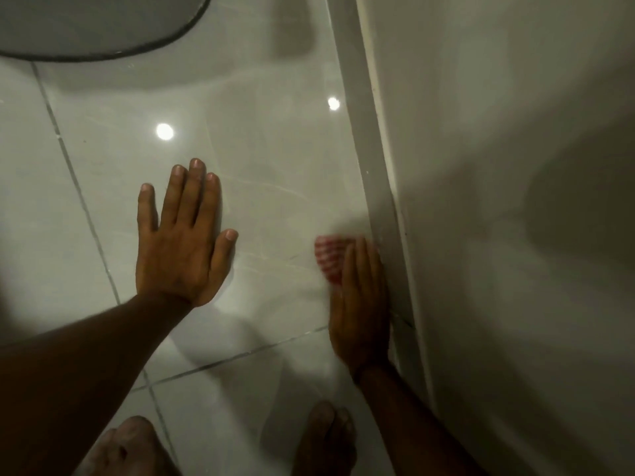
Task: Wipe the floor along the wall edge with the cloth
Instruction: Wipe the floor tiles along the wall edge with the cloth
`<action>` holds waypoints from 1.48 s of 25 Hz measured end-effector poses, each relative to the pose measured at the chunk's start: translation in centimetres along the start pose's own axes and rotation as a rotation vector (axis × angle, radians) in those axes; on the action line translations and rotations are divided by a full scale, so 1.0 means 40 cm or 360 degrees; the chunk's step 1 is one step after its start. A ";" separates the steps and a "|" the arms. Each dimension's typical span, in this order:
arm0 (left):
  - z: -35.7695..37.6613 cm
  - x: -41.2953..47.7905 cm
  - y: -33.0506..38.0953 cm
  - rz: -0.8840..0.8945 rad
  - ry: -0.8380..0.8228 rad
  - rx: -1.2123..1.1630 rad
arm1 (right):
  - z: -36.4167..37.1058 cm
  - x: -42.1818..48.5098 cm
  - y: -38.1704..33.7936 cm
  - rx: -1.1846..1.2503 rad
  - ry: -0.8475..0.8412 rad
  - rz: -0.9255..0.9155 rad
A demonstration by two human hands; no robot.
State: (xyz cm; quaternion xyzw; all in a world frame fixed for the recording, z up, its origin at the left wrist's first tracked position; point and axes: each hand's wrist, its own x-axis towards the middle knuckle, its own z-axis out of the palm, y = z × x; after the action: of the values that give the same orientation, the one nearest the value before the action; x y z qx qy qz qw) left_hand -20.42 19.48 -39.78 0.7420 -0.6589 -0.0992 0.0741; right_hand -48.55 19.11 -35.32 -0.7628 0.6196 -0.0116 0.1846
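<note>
One red-and-white checked cloth [329, 257] lies on the glossy pale grey tiled floor [275, 159], just beside the grey skirting strip [374, 159] at the foot of the white wall [498, 166]. I see my right hand [360, 304] pressed flat on top of this cloth, fingers straight and close together, not curled around it; the hand's outer edge is touching the skirting strip. The cloth and this hand are blurred, so I cannot tell how far the cloth reaches under the palm. My left hand [182, 242] rests flat on the floor well apart from the cloth, fingers stretched and a little spread, holding nothing. Dark grout lines [79, 187] cross the tiles under and beside the left forearm. My two bare feet [326, 438] stand at the bottom edge. A grey mat with a dark border [96, 25] lies at the top left corner.
</note>
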 end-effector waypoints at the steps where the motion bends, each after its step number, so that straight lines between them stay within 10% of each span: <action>1: 0.003 -0.002 -0.001 0.0009 0.0009 0.0007 | 0.000 -0.058 0.008 -0.0009 -0.0031 0.0028; 11: 0.010 -0.002 -0.006 0.0002 -0.0003 0.0022 | -0.005 0.427 -0.140 0.0003 0.0179 -0.0102; 20: 0.006 -0.008 0.002 0.0006 -0.0016 0.0016 | 0.003 -0.144 0.042 -0.0208 -0.0101 0.0053; 29: 0.011 -0.003 -0.007 -0.0004 -0.0046 0.0072 | -0.015 0.405 -0.133 -0.0039 0.0094 -0.0133; 37: 0.007 -0.005 -0.005 0.0009 -0.0034 0.0018 | 0.023 -0.185 0.041 -0.0161 -0.0018 0.0107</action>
State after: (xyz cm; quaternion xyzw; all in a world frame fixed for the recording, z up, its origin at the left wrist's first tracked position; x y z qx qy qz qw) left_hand -20.31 19.71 -40.11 0.7394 -0.6622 -0.1033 0.0633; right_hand -51.58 26.11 -35.10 -0.7500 0.6435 0.0302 0.1497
